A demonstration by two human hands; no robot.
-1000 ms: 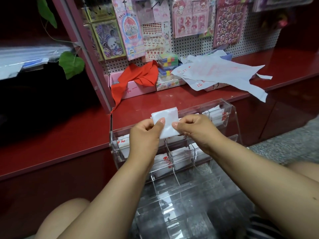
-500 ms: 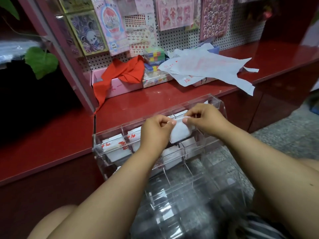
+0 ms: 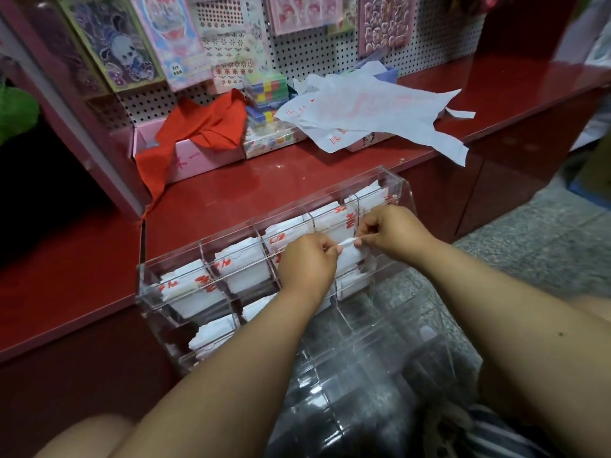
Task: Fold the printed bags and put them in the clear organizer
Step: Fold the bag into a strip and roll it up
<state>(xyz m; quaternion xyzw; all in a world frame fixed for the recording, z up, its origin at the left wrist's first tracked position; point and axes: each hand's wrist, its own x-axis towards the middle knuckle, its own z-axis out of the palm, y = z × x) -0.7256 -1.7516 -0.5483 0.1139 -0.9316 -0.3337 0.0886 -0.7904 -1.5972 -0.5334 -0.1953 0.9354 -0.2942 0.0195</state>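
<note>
Both hands over the clear organizer (image 3: 390, 180): left hand (image 3: 305, 264) and right hand (image 3: 390, 231) pinch the folded bag (image 3: 348, 257) with curled fingers, its lower edge inside a compartment.

The upper rows of the clear organizer (image 3: 390, 180) were filled with folded bags (image 3: 238, 269), leaving little room. Its lower compartments (image 3: 380, 352) stood open. Both hands (image 3: 310, 262) crowded the right middle compartment.
</note>
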